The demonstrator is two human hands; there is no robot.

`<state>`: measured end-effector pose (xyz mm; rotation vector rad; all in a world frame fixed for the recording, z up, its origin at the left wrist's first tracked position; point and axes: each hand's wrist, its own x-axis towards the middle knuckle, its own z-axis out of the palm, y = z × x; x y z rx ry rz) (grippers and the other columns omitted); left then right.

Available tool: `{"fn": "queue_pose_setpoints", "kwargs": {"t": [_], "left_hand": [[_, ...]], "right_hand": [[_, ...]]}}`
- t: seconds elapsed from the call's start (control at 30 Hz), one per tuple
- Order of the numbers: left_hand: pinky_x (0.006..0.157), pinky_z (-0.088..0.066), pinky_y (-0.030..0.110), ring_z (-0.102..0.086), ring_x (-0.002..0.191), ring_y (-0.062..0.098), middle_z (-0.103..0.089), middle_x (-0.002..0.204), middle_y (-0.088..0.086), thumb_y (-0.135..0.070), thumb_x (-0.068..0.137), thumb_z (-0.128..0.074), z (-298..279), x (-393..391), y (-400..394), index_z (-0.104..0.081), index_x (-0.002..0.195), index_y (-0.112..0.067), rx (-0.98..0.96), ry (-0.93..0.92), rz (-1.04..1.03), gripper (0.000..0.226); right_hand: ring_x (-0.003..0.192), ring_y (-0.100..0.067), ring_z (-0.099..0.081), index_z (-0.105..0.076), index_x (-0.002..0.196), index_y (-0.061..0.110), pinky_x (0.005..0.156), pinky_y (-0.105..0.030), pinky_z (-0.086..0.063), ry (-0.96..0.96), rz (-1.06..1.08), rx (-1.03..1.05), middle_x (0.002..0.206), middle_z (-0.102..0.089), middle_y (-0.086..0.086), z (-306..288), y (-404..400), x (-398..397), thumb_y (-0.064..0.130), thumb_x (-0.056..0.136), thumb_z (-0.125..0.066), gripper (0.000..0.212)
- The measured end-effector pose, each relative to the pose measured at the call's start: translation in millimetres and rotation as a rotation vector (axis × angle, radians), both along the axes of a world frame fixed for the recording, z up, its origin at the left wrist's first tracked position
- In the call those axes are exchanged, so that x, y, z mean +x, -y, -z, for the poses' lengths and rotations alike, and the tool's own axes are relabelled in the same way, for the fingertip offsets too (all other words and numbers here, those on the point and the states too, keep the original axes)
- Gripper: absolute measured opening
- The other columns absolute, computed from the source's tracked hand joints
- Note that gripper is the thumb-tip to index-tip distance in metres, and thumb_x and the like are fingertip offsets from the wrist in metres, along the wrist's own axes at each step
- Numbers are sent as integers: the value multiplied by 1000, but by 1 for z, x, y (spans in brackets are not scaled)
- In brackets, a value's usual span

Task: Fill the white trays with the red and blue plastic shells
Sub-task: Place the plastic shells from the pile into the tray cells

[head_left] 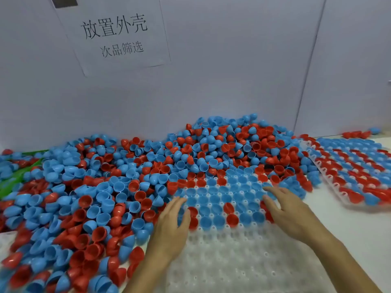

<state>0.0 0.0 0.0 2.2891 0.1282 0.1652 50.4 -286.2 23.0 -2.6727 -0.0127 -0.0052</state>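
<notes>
Mostly the shells point(213, 220) sat mouth-up in the white tray's point(232, 261) far half, between the left hand point(172, 224) and right hand point(287, 210), fingers spread loose, holding nothing. Loose shells point(105, 187) heaped leftward on the table point(359, 229); grey wall point(232, 70) behind.

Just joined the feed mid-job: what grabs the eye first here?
A huge pile of red and blue shells sprawls along the wall at left and centre. Both hands, left and right, hover spread over the half-filled white tray in front. A filled tray lies at right.
</notes>
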Motion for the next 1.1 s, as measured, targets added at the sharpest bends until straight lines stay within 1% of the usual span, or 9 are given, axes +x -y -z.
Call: {"fn": "queue_pose_setpoints", "kwargs": {"t": [0.07,0.13,0.2,0.27,0.4,0.6,0.7,0.87,1.1], "left_hand": [[113,-41,40,-44,137,10,-46,152,-10,-38,105,-42,-3,8,-3,-45,148,-31,104,34,-48,44],[91,-53,34,-62,114,14,-64,130,-7,-38,104,-45,-11,11,-9,-54,141,-31,214,55,-94,39],[67,-53,28,-65,81,10,-70,97,-10,-35,102,-50,-18,16,-12,-65,123,-30,299,92,-113,27],[64,-56,29,-63,72,5,-68,87,-14,-33,100,-54,-25,21,-17,-68,106,-30,362,105,-132,16],[70,-56,29,-62,80,4,-65,88,-15,-28,97,-61,-36,45,-24,-69,93,-27,408,143,-65,8],[94,-51,32,-58,102,14,-63,109,-2,-15,97,-63,-55,121,-14,-68,114,-18,401,164,125,19],[91,-53,38,-57,99,17,-63,111,2,-10,99,-59,-61,148,12,-66,117,-17,440,185,256,22],[70,-51,37,-53,98,24,-54,116,6,6,95,-51,-60,174,40,-62,126,-24,785,83,391,45],[83,-53,38,-53,113,22,-58,116,4,-6,99,-60,-62,177,32,-69,121,-15,770,241,330,25]], "right_hand": [[130,-18,-48,-52,140,30,106,-38,-40,51,-1,80,146,-49,-1,0,11,15,44,103,-42,42],[119,-17,-53,-60,131,28,100,-35,-43,47,-25,149,136,-56,-2,-1,20,32,35,102,-49,32],[109,-16,-57,-64,125,26,90,-28,-47,38,-46,247,128,-60,-1,4,25,47,28,101,-53,27],[100,-10,-59,-68,117,27,77,-17,-45,81,-40,359,120,-62,1,13,27,54,23,100,-56,21],[99,0,-58,-69,108,31,71,-15,-43,211,44,597,112,-65,11,37,29,56,20,100,-56,19],[106,-9,-62,-71,116,22,86,-28,-50,293,98,779,111,-69,7,48,28,63,22,103,-50,25],[104,-15,-64,-71,115,20,90,-39,-52,307,105,863,109,-70,3,56,30,63,19,104,-46,27],[100,-13,-66,-72,109,24,81,-33,-52,305,112,922,105,-72,6,62,33,62,19,105,-43,29],[100,-12,-65,-71,105,28,79,-30,-51,303,103,929,105,-72,8,65,34,65,21,106,-42,30]]}}
